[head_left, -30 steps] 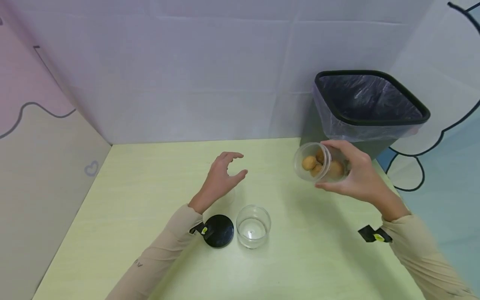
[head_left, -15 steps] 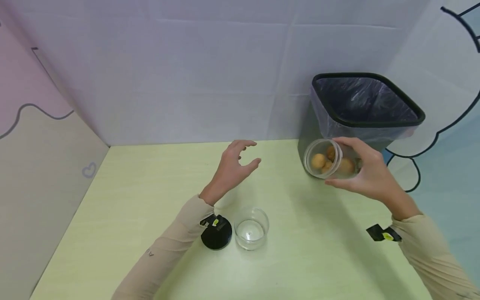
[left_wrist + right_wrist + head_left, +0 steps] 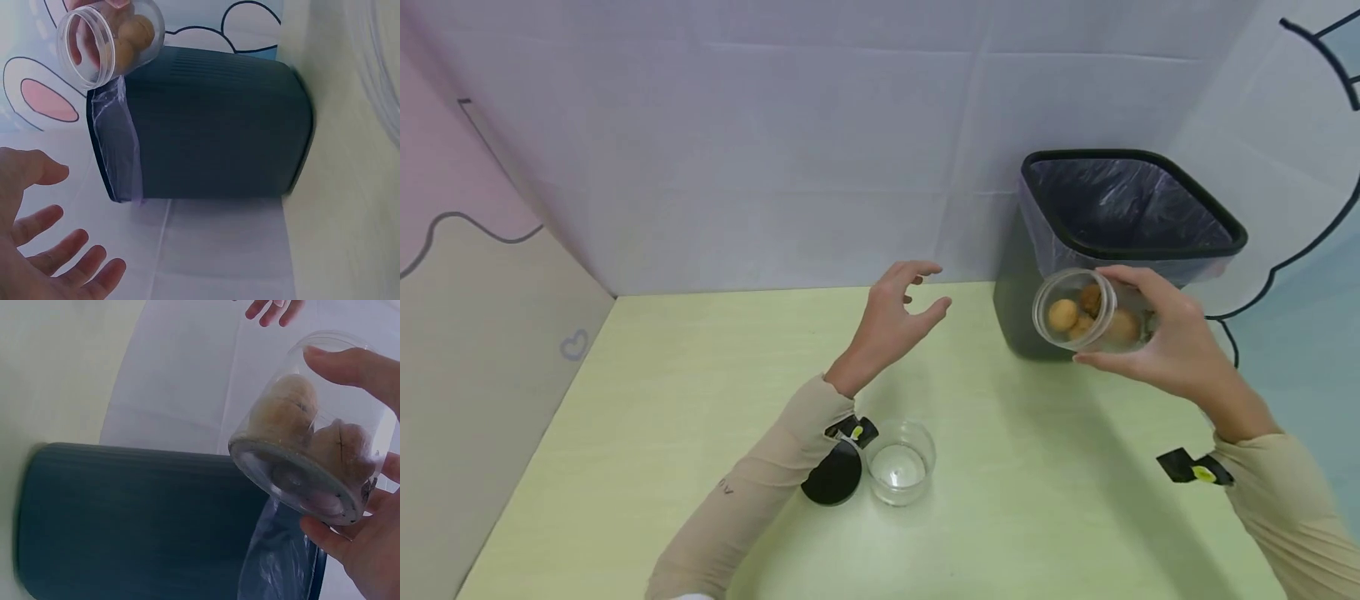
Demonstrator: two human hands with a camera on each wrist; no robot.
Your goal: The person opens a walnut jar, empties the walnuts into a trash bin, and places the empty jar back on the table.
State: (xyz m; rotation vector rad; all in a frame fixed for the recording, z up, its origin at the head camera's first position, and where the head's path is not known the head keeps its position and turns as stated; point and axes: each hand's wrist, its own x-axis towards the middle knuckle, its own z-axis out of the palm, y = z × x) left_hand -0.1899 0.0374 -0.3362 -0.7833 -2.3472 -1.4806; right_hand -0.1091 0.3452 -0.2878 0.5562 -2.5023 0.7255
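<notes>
My right hand (image 3: pixel 1183 337) grips a clear jar (image 3: pixel 1109 310) around its body, thumb and fingers on opposite sides. The jar lies tilted, its mouth facing left, in front of the bin. Inside are several round brown pieces (image 3: pixel 1063 315), partly hidden by my fingers; the right wrist view shows dark marks on them. My left hand (image 3: pixel 891 321) hovers over the table, thumb and fingers apart, holding nothing. Below its wrist lies a black round lid (image 3: pixel 833 479), partly covered by the sleeve, beside a clear open container (image 3: pixel 901 490).
A dark bin (image 3: pixel 1026 292) with a black rim and a translucent liner (image 3: pixel 1105 196) stands at the back right, behind the jar. The pale yellow-green table (image 3: pixel 700 358) meets a light cloth backdrop (image 3: pixel 775 167) at the rear and a printed panel (image 3: pixel 542 350) on the left.
My right hand has carried the jar to the right across the bin's front. My left hand has moved right and farther back, still with nothing in it; its sleeve now covers more of the lid.
</notes>
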